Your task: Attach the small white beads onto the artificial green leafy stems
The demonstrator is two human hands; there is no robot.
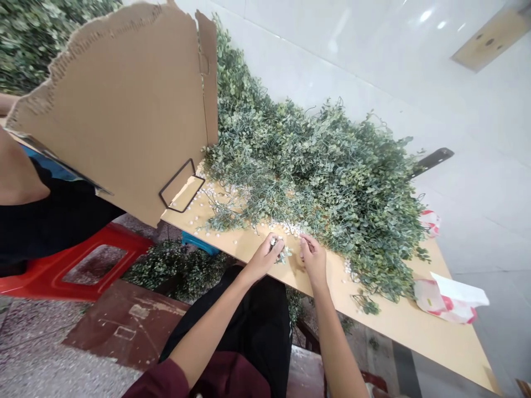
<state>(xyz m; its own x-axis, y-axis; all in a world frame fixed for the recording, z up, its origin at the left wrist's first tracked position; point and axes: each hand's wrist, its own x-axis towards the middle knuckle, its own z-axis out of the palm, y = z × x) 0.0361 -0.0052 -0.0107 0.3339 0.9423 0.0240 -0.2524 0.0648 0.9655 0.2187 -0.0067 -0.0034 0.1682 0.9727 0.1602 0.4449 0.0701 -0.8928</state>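
My left hand is closed around a small green artificial sprig at the near edge of the tan table. My right hand rests just to its right, fingers curled in a pinch at the edge of the big heap of artificial green foliage; what they pinch is too small to make out. Small white beads lie scattered on the table just beyond both hands.
A cardboard sheet stands at the table's left end on a black wire stand. Another person's arm and dark clothing are at far left by a red stool. Red-and-white bags lie at right. More foliage lies under the table.
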